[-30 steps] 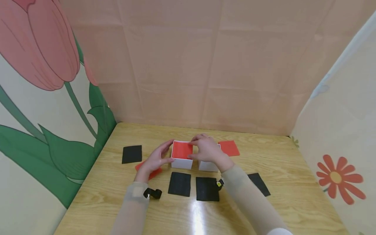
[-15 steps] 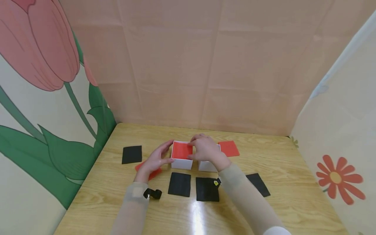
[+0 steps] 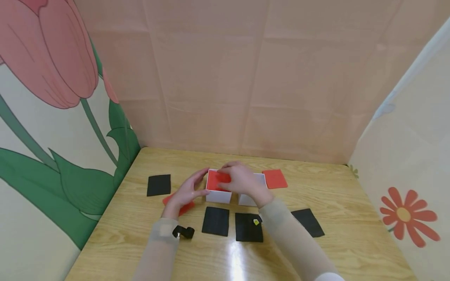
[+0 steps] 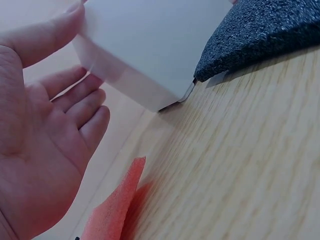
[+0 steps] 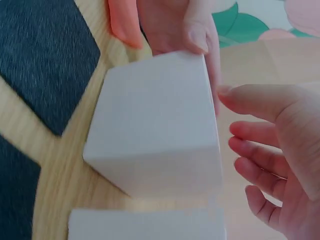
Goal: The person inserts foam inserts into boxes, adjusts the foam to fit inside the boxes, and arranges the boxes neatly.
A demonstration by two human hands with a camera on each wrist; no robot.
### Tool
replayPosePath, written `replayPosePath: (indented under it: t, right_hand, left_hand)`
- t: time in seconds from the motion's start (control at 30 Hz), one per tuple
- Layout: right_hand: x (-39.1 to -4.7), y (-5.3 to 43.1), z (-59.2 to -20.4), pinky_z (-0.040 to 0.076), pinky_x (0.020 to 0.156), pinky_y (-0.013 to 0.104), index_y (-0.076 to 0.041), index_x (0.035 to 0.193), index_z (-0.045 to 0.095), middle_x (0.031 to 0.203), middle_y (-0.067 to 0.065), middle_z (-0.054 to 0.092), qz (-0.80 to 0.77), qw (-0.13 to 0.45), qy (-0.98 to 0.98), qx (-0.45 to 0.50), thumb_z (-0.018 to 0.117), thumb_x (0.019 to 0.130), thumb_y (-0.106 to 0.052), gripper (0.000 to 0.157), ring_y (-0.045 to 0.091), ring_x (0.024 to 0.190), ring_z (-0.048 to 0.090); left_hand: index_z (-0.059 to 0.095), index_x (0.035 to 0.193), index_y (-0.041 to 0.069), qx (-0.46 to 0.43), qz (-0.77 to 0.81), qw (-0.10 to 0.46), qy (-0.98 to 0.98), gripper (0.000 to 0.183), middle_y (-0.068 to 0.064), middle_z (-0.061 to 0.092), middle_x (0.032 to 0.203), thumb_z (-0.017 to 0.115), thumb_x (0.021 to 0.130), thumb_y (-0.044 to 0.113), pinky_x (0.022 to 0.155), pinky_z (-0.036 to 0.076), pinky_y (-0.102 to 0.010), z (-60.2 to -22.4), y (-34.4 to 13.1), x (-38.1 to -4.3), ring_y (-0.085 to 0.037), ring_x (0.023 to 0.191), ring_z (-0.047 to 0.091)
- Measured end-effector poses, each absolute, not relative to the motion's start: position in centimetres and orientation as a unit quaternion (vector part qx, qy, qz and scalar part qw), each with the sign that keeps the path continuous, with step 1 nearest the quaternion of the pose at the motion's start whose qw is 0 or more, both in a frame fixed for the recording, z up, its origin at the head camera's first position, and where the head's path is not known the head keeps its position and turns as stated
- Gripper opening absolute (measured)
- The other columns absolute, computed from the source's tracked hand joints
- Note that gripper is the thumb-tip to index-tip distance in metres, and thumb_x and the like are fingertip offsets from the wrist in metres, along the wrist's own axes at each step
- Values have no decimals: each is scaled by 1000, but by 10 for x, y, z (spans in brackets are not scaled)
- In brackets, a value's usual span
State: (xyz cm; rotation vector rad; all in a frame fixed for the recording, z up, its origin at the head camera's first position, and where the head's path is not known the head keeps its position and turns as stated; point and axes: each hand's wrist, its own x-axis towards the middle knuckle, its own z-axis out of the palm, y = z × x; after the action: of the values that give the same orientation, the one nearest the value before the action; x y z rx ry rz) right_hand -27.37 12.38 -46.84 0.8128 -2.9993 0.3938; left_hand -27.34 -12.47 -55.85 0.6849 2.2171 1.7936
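Observation:
A white open-topped box (image 3: 218, 197) stands near the middle of the table, with a red foam sheet (image 3: 213, 178) showing inside its rim. My left hand (image 3: 187, 191) holds the box from the left, thumb at the near corner and fingers along the side; the left wrist view shows the thumb on the box edge (image 4: 135, 45). My right hand (image 3: 243, 181) reaches over the rim from the right, its thumb and fingers spread above the red sheet. In the right wrist view those fingers are loosely bent with nothing between them. The box walls hide the lower inside.
A second white box (image 3: 247, 200) stands just right, partly under my right hand. Red foam squares lie at the left (image 3: 185, 208) and right (image 3: 275, 178). Black foam squares lie at far left (image 3: 159, 185), in front (image 3: 215, 221), (image 3: 246, 230) and at right (image 3: 309, 223).
My right hand has moved left, from the box's right rim to over the red sheet. My left hand stays at the box's left side.

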Motion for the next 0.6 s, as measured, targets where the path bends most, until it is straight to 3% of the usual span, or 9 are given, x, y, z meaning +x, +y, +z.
replayPosePath:
  t: [0.23, 0.5, 0.6]
  right_hand:
    - [-274, 108, -472, 61, 95, 39, -19, 138, 75, 136, 6, 70, 118, -2, -951, 287, 85, 90, -46, 56, 24, 115, 67]
    - [-272, 99, -472, 61, 93, 40, -18, 137, 75, 133, 7, 71, 95, -8, -955, 279, 85, 91, -47, 55, 23, 109, 69]
    - [-272, 96, -471, 62, 92, 40, -17, 136, 75, 131, 7, 71, 91, -6, -956, 279, 85, 91, -45, 54, 23, 106, 69]
  left_hand:
    - [35, 169, 20, 232, 606, 101, 754, 88, -2, 33, 173, 84, 95, 16, 128, 26, -48, -559, -124, -273, -25, 161, 28]
    - [34, 169, 12, 235, 609, 101, 751, 88, -6, 32, 174, 82, 96, 13, 128, 25, -50, -560, -125, -274, -29, 161, 27]
    - [35, 168, 13, 236, 610, 99, 750, 87, -6, 33, 174, 83, 96, 15, 128, 25, -49, -560, -125, -275, -29, 161, 27]
